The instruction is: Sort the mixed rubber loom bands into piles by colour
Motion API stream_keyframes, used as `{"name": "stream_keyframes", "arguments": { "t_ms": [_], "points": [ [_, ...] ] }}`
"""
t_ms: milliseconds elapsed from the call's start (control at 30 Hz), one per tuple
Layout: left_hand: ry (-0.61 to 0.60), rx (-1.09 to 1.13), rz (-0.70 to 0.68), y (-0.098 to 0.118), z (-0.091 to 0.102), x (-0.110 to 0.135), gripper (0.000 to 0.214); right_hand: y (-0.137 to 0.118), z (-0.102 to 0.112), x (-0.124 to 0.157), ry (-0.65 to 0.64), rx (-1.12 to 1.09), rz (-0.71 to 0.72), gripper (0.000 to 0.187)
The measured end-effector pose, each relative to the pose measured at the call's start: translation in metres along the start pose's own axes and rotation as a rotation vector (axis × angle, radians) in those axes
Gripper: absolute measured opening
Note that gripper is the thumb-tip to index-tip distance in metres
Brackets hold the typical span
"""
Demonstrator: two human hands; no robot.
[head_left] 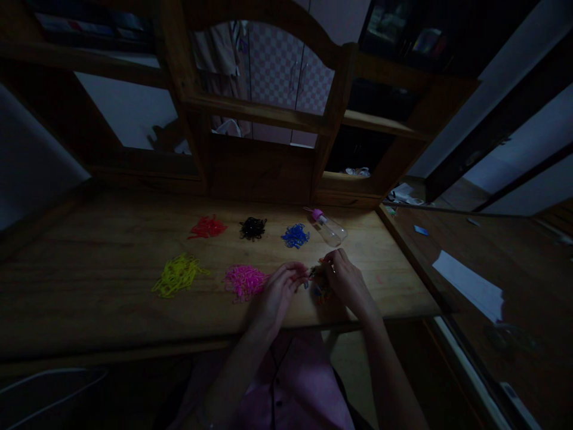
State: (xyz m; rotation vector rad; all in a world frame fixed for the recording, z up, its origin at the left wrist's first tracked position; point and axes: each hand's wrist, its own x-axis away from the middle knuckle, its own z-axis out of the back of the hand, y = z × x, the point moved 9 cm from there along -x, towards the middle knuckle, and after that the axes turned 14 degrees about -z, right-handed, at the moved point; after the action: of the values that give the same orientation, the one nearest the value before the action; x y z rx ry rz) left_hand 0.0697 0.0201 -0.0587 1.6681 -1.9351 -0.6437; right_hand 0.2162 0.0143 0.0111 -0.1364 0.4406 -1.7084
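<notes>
My left hand (281,292) is closed, thumb and fingertips together near the mixed pile. Whatever sits between them is too small to name. A small greyish loop (306,285) shows just below its fingertips. My right hand (348,279) is pinched over a mixed pile of coloured loop-like pieces (321,291) and partly covers it. An orange bit (321,261) shows by its fingertips, but I cannot tell whether it is held. Left of my hands lies a pink pile of small loops (244,282), its right edge close to my left hand.
Single-colour piles lie on the wooden desk (111,286): yellow (178,275), red (208,227), black (253,228) and blue (295,236). A clear bottle with a pink cap (331,230) lies behind my right hand. White paper (468,283) rests on the surface at right. Wooden shelving (264,164) stands behind.
</notes>
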Motion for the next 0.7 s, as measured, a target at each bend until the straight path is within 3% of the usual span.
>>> {"name": "stream_keyframes", "arguments": {
  "t_ms": [167,300,433,700],
  "points": [
    [0.070,0.256,0.208,-0.009,-0.018,0.010,0.024,-0.016,0.020,0.011,-0.050,-0.295,0.069,0.007],
    [0.089,0.376,0.325,-0.011,-0.043,0.024,0.027,-0.040,0.025,0.025,-0.134,-0.333,0.088,0.006],
    [0.116,0.380,0.323,-0.005,-0.051,0.030,0.023,-0.048,0.025,0.030,-0.140,-0.308,0.056,0.012],
    [0.099,0.335,0.281,0.003,-0.054,0.032,0.030,-0.038,0.025,0.029,-0.114,-0.343,0.049,0.015]
  ]
}}
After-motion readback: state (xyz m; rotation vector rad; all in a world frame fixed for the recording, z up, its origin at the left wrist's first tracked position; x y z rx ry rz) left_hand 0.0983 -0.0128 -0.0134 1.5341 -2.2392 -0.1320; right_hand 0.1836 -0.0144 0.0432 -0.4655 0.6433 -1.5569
